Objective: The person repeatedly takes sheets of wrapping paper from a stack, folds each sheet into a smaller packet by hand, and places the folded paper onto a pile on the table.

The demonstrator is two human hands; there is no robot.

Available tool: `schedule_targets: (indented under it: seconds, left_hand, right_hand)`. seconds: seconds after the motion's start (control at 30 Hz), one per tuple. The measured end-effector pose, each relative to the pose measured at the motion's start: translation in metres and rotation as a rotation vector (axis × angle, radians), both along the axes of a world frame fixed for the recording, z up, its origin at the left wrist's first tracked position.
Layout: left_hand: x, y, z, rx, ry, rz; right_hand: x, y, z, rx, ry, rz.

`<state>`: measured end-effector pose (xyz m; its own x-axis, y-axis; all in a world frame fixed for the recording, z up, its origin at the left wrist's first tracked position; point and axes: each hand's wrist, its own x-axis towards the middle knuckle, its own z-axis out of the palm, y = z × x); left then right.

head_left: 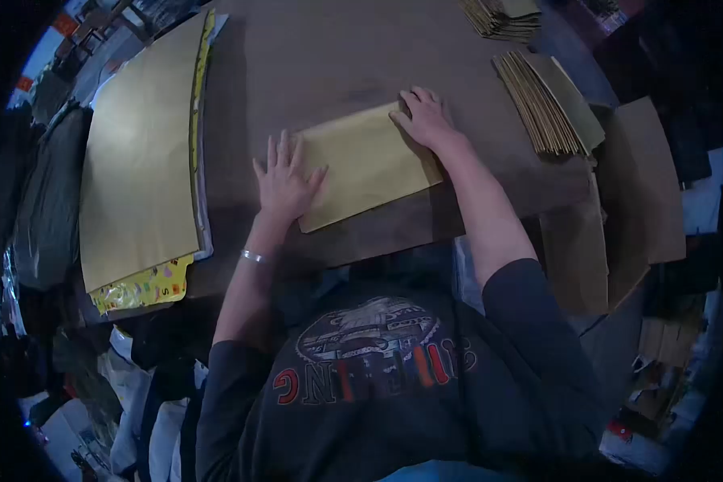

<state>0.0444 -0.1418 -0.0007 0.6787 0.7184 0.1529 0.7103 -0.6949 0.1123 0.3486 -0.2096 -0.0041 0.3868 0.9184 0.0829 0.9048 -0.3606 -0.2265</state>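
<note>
A flat tan paper piece, folded or envelope-like, lies slightly tilted on the brown table in front of me. My left hand rests at its left edge with the fingers spread, partly on the table. At the paper's upper right corner lies my right hand, fingers stretched out and thumb apart on the paper. Neither hand grips anything. The paper's right edge is partly hidden under my right hand and forearm.
Large tan sheets lie in a pile at the left, above yellow printed packaging. Bundles of folded tan paper pieces stand at the right, with another stack farther back. An open cardboard box is beyond the table's right edge.
</note>
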Motion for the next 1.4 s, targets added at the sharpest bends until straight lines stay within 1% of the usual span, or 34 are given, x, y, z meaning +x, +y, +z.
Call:
schedule_targets:
  seconds: [0.03, 0.07, 0.1, 0.13, 0.2, 0.33, 0.37, 0.4, 0.47, 0.53, 0.6, 0.67, 0.73, 0.8, 0.87, 0.9, 0.93, 1.0, 1.03, 1.07, 1.17, 1.23, 1.27, 1.3, 1.37, 1.4]
  left_hand:
    - [-0.001, -0.005, 0.006, -0.01, -0.007, -0.01]
    - [-0.005, -0.005, -0.01, 0.059, -0.077, -0.064]
    - [-0.008, -0.013, -0.003, 0.039, -0.052, -0.078]
    - [-0.009, -0.022, 0.004, 0.017, -0.028, -0.091]
    - [-0.014, -0.035, 0.001, -0.002, -0.022, -0.105]
    - [-0.025, -0.06, 0.006, -0.067, -0.005, -0.12]
    - [-0.026, -0.063, 0.008, -0.075, 0.005, -0.131]
    - [-0.027, -0.066, 0.004, -0.085, -0.015, -0.128]
    - [-0.029, -0.072, 0.006, -0.103, 0.008, -0.151]
    - [-0.029, -0.074, 0.011, -0.097, -0.005, -0.139]
    - [-0.028, -0.076, 0.018, -0.155, 0.012, -0.14]
    - [-0.029, -0.075, 0.017, -0.137, -0.004, -0.146]
    - [-0.029, -0.076, 0.015, -0.103, -0.033, -0.157]
    - [-0.029, -0.076, 0.015, -0.098, -0.044, -0.17]
    - [-0.03, -0.076, 0.016, -0.107, -0.093, -0.178]
    - [-0.03, -0.076, 0.017, -0.09, -0.098, -0.186]
    - [-0.031, -0.076, 0.018, -0.098, -0.083, -0.187]
    - [-0.029, -0.076, 0.017, -0.097, -0.069, -0.183]
    - [-0.029, -0.076, 0.017, -0.087, -0.067, -0.196]
    - [-0.029, -0.077, 0.017, -0.089, -0.07, -0.187]
    - [-0.028, -0.076, 0.017, -0.088, -0.067, -0.181]
    - [-0.028, -0.077, 0.016, -0.108, -0.047, -0.173]
    - [-0.028, -0.078, 0.018, -0.16, -0.074, -0.164]
    - [-0.03, -0.078, 0.018, -0.161, -0.073, -0.207]
    - [-0.029, -0.078, 0.016, -0.128, -0.11, -0.146]
    - [-0.029, -0.08, 0.021, -0.174, -0.124, -0.131]
  right_hand:
    - [-0.008, 0.002, 0.002, -0.049, -0.036, -0.03]
    - [-0.013, 0.003, -0.002, -0.028, -0.061, -0.059]
    - [-0.015, 0.003, -0.008, -0.011, -0.084, -0.086]
    - [-0.019, 0.0, 0.004, -0.066, -0.052, -0.069]
    - [-0.014, 0.004, -0.008, -0.016, -0.056, -0.039]
    - [-0.013, 0.001, 0.004, -0.082, -0.056, -0.03]
    - [-0.013, 0.0, -0.001, 0.014, -0.112, -0.018]
    - [-0.007, 0.002, -0.005, 0.034, -0.129, -0.008]
    - [0.007, 0.01, -0.004, 0.05, -0.047, 0.094]
    - [0.004, 0.014, 0.014, 0.108, -0.064, 0.114]
    - [0.003, 0.02, 0.033, -0.153, -0.002, 0.09]
    - [0.005, 0.024, 0.046, -0.076, -0.043, 0.1]
    - [0.008, 0.029, 0.059, -0.155, 0.122, 0.106]
    - [0.006, 0.027, 0.068, -0.139, 0.129, 0.042]
    - [0.004, 0.025, 0.086, -0.179, 0.232, 0.077]
    - [0.003, 0.026, 0.089, -0.138, 0.187, 0.133]
    - [0.005, 0.027, 0.094, -0.123, 0.181, 0.126]
    - [0.002, 0.029, 0.103, -0.253, 0.172, 0.216]
    - [0.0, 0.029, 0.105, -0.195, 0.098, 0.306]
    - [-0.004, 0.029, 0.106, -0.185, 0.1, 0.293]
    - [-0.022, 0.035, 0.108, -0.263, 0.04, 0.45]
    - [-0.035, 0.036, 0.109, -0.251, 0.03, 0.459]
    - [-0.035, 0.032, 0.111, -0.249, 0.019, 0.474]
    - [-0.03, 0.027, 0.117, -0.249, 0.022, 0.432]
    - [-0.012, 0.008, 0.143, 0.008, 0.01, 0.506]
    - [0.003, -0.003, 0.161, 0.065, -0.016, 0.376]
